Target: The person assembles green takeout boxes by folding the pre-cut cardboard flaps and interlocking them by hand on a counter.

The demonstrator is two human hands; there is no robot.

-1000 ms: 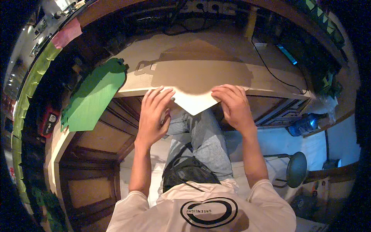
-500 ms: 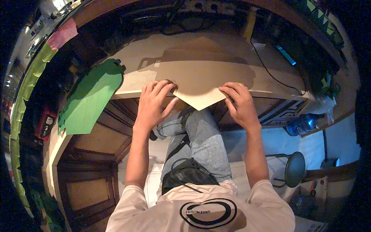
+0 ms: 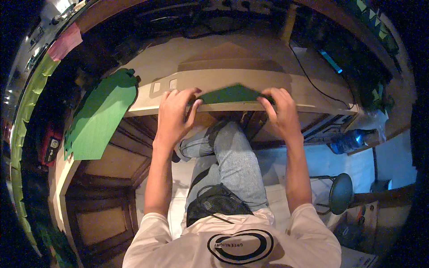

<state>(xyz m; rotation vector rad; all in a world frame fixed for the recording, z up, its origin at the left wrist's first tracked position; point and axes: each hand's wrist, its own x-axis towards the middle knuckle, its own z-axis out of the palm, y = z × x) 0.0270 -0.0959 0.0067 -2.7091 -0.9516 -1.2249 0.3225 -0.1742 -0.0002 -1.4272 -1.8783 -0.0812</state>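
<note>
The left hand (image 3: 175, 114) and right hand (image 3: 282, 111) pinch opposite ends of a dark-green, pointed, paper-like sheet (image 3: 230, 95) at the worktop's (image 3: 315, 99) front edge; even, light tension should prevent creases.

Desk (image 3: 163, 51): pale wood, spanning the middle, bending along the left side
Cabinets (image 3: 100, 219): dark brown, framed panels, under the desk
Floor (image 3: 178, 196): pale tiles
Stool (image 3: 342, 194): 1, round dark seat, thin legs, at right
Trim (image 3: 20, 143): yellow-green, scalloped, along the far-left edge, pink piece (image 3: 65, 42) near its top
Light: warm on the desk, blue on the floor at right, bright spots upper left
Back: too dark to make out
</note>
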